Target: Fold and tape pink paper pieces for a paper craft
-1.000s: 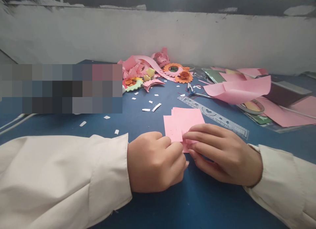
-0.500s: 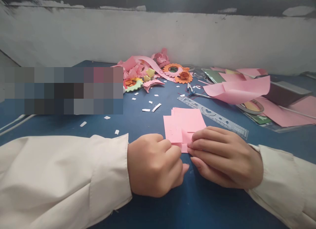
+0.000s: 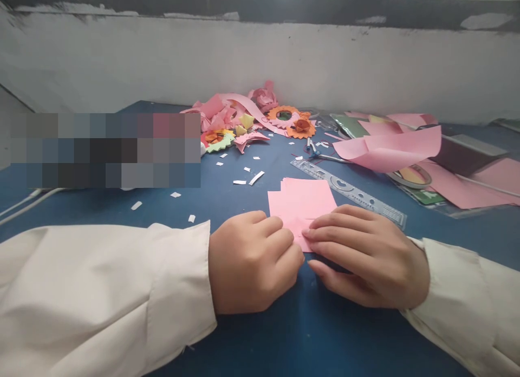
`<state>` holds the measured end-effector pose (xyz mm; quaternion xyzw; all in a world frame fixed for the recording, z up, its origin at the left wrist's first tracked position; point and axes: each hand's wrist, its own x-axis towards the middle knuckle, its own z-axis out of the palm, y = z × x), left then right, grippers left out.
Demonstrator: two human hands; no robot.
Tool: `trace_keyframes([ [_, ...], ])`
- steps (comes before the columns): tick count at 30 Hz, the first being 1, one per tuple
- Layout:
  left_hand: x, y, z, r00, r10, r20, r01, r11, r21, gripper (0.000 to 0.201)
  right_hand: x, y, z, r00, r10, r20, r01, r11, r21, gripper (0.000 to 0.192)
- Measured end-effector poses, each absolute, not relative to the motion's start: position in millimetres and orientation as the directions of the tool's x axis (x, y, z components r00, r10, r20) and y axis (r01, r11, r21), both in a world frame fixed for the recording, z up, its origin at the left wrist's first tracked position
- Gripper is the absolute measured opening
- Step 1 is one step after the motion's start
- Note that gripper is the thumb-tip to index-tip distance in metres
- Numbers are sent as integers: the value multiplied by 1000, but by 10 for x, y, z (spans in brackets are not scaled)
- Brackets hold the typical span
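A small stack of pink paper [image 3: 306, 198] lies on the blue table in front of me, with cut slits near its lower part. My left hand [image 3: 258, 260] is closed, its curled fingers at the paper's near left edge; the fingertips are hidden, but the paper runs into them. Stretched across the paper's near right side, my right hand [image 3: 365, 258] rests its fingertips on it, the thumb apart below the edge.
Just beyond the paper, a clear plastic ruler [image 3: 349, 190] lies slantwise. White paper scraps [image 3: 239, 182] dot the table. Pink sheets [image 3: 390, 149] and a tape roll [image 3: 412, 176] lie at right. Paper flowers [image 3: 300, 125] are heaped at the back. A blurred block covers the left.
The raised pink flap between my hands now lies flatter. My left hand has rolled slightly, its thumb no longer showing, and the right fingertips have shifted a little left.
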<state>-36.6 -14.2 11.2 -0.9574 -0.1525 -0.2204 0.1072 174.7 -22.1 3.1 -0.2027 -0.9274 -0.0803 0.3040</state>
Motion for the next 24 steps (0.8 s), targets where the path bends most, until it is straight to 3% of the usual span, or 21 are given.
trace_keyframes([
  [6, -372, -161, 112, 828, 354, 436, 433, -896, -95, 20, 1739, -214, 21, -735, 379, 562, 456, 890, -3, 13],
  [15, -360, -165, 86, 821, 340, 458, 452, -878, -159, 26, 1745, -218, 22, -728, 391, 563, 460, 888, -22, 4],
  [24, -379, -123, 118, 799, 426, 425, 493, -868, -58, 20, 1749, -197, 1, -692, 470, 549, 479, 867, -138, 9],
])
